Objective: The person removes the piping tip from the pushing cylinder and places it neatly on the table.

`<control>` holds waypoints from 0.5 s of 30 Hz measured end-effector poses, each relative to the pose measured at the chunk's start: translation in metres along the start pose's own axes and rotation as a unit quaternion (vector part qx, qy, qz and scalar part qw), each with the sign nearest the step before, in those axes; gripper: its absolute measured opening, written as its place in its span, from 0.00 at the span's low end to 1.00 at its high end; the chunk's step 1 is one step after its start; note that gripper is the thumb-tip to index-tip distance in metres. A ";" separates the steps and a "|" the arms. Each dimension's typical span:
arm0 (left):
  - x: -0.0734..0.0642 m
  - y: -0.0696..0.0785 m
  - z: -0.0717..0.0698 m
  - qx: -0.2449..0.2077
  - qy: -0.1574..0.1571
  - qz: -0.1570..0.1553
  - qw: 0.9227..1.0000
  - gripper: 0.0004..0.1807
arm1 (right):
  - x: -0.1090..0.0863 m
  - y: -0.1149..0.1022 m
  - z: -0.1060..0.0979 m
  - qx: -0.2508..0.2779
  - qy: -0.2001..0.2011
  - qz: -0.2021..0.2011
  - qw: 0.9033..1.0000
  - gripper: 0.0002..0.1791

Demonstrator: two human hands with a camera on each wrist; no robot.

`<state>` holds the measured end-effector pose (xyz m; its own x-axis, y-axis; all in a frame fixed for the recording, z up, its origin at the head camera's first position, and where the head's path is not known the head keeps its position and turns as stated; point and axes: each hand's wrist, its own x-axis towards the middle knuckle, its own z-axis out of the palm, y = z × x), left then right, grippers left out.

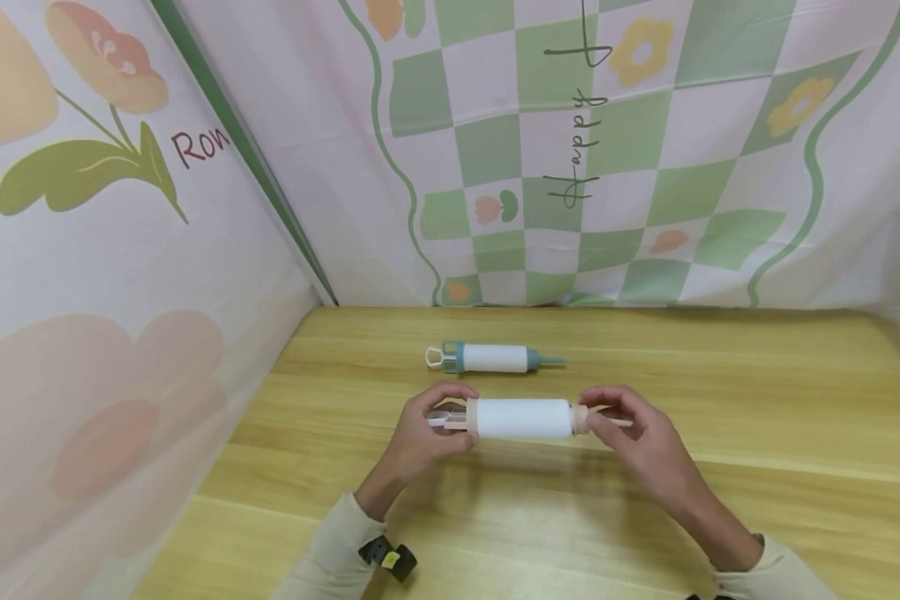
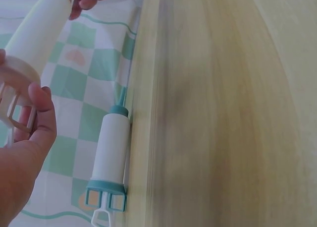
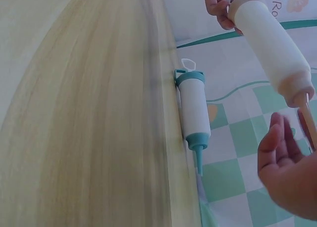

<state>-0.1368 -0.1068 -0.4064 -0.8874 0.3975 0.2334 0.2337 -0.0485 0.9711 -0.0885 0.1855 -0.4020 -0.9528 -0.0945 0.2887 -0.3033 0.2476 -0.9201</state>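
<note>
A pink-and-white syringe-style dispenser (image 1: 525, 418) is held level above the table, its white barrel between both hands. My left hand (image 1: 429, 427) grips the pink collar at the handle end, thumb and fingers on either side. At the pink nozzle end is my right hand (image 1: 637, 435). In the right wrist view, the right hand's fingers (image 3: 283, 142) curve loosely beside the thin nozzle (image 3: 306, 119), with a gap below the cap. A second dispenser (image 1: 495, 358), with teal ends, a white barrel and a white pull ring, lies beyond the hands.
The wooden table (image 1: 330, 375) meets a patterned curtain (image 1: 487, 150) at its back edge. Another printed curtain (image 1: 120, 275) hangs along the left side. A black band with a small device (image 1: 388, 558) sits on the left sleeve.
</note>
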 end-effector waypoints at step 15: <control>0.000 -0.002 -0.002 0.003 -0.003 -0.002 1.000 0.24 | 0.004 -0.004 -0.002 -0.009 0.012 0.104 0.994 0.21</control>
<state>-0.1377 -0.1082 -0.4087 -0.8861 0.4025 0.2296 0.2330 -0.0413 0.9716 -0.0913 0.1864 -0.3968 -0.9949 -0.0158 0.0994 -0.0998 0.2774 -0.9556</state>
